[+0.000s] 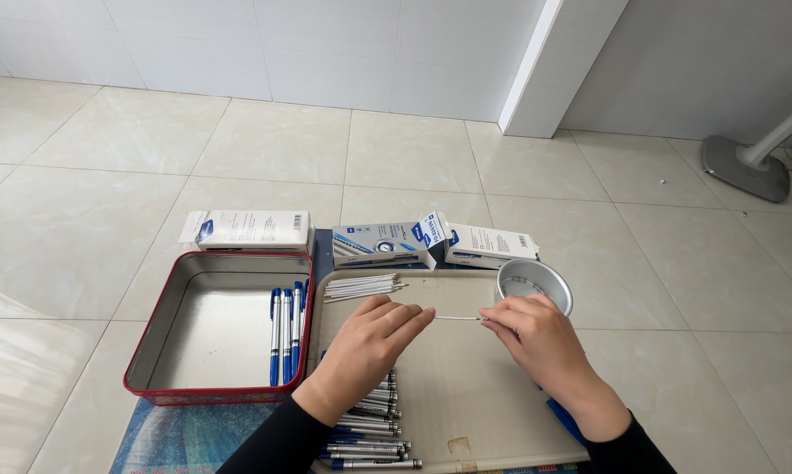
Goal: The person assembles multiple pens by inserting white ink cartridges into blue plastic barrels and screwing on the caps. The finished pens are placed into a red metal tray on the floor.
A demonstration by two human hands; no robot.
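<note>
One beige tray (pixel 466 386) lies on the floor; everything else is placed from it. Left of it sits one red-rimmed metal tin (pixel 212 329) holding about four blue pens (pixel 286 333). Behind it stand three white-and-blue cardboard boxes (pixel 387 244). On its far right corner rests one small round metal bowl (pixel 534 283). Over its middle, the left hand (pixel 370 347) and right hand (pixel 536 338) each pinch an end of one thin, straight white refill (pixel 457 318).

My left hand (pixel 370 338) lies palm down, fingers stretched toward the right, fingertips pinched. My right hand (pixel 536 338) faces it, fingers curled into a pinch. Both forearms, in black sleeves, angle in from below.
</note>
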